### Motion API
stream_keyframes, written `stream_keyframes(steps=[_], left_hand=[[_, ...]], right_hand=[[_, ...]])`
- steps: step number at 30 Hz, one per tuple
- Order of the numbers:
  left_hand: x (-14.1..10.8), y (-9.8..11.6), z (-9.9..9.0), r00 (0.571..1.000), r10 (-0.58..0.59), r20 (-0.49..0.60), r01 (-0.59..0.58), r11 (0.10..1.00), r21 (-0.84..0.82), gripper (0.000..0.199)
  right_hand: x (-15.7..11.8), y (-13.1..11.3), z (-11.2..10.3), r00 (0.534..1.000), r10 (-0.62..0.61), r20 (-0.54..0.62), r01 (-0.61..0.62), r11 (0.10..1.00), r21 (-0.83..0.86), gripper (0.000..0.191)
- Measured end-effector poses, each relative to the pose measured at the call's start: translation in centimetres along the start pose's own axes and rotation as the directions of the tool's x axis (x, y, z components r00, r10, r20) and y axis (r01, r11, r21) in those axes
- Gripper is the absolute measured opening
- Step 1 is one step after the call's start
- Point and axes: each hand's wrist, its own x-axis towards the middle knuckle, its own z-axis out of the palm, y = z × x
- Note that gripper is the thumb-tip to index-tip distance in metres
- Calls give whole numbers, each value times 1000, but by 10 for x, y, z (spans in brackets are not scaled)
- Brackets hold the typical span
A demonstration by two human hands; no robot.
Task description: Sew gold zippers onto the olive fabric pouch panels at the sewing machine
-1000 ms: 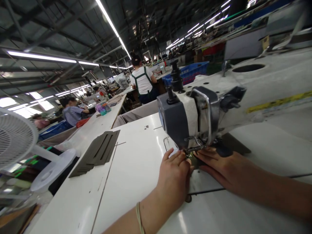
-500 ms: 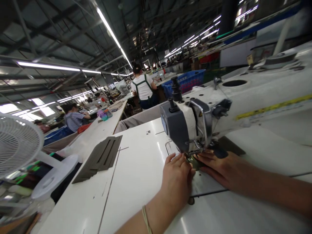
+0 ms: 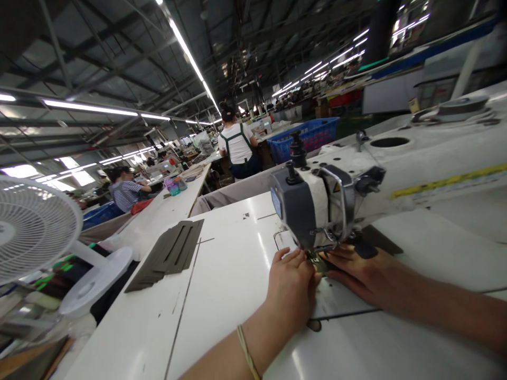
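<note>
My left hand (image 3: pixel 291 290), fingers curled, and right hand (image 3: pixel 368 272), fingers extended, touch the olive piece (image 3: pixel 322 267) under the sewing machine (image 3: pixel 303 203) — any grip I cannot tell. Beyond the desk (image 3: pixel 225 253) — blue basket (image 3: pixel 303 138), reddish contents (image 3: pixel 315 142).

Fan (image 3: pixel 37 229) white; stacked pieces (image 3: pixel 168 255) dark grey-brown; tabletop (image 3: pixel 225 269) white, thin dark lines. Sewing machine (image 3: pixel 420 163) white, head cover dark grey; tape strip (image 3: pixel 449 180) yellow, dark markings. Seated person's shirt (image 3: pixel 125 194) striped, blue and white. Basket (image 3: pixel 303 138) blue.
</note>
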Motion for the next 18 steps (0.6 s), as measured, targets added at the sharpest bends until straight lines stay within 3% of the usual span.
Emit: stream_keyframes(steps=[7,14,18], left_hand=[[2,0,0,999,-31,38,31,1000,2,11],[2,2,4,995,-100,-25,99,995,-33,14],[1,-1,3,992,-118,-34,117,993,-29,18]], right_hand=[[-2,1,4,999,18,-39,-18,1000,-3,20],[-4,-2,14,995,93,-29,-94,995,-17,24],[-5,10,8,999,38,-29,-39,998,-45,27]])
